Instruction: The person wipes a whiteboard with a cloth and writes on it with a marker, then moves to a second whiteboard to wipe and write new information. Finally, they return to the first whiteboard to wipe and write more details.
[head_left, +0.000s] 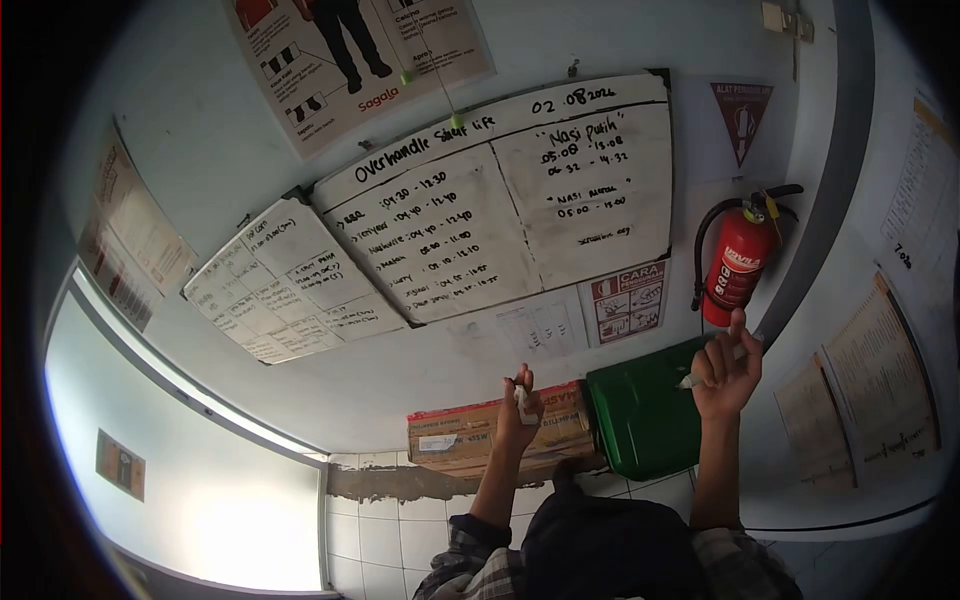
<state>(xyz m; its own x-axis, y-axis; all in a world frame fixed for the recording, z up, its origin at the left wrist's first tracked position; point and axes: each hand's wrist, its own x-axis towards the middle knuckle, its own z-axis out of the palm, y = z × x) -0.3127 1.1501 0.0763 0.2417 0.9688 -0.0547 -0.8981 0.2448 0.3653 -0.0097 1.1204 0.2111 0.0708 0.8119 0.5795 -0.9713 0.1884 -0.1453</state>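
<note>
My left hand [520, 408] is raised in front of the cardboard box, its fingers closed around a small white item [524, 402] that looks crumpled, perhaps a tissue. To the right, my right hand [727, 372] is up before the green container, closed on a whitish marker [686, 382] whose tip points left. Beyond both hands, a large whiteboard [500, 200] with handwritten times hangs on the wall. Neither hand touches the board.
A smaller whiteboard [295, 285] hangs at the left. A red fire extinguisher [738, 262] is mounted at the right. Below stand a cardboard box [470, 437] and a green container [640, 420]. Posters and papers are on the walls; floor tiles [375, 540] show below.
</note>
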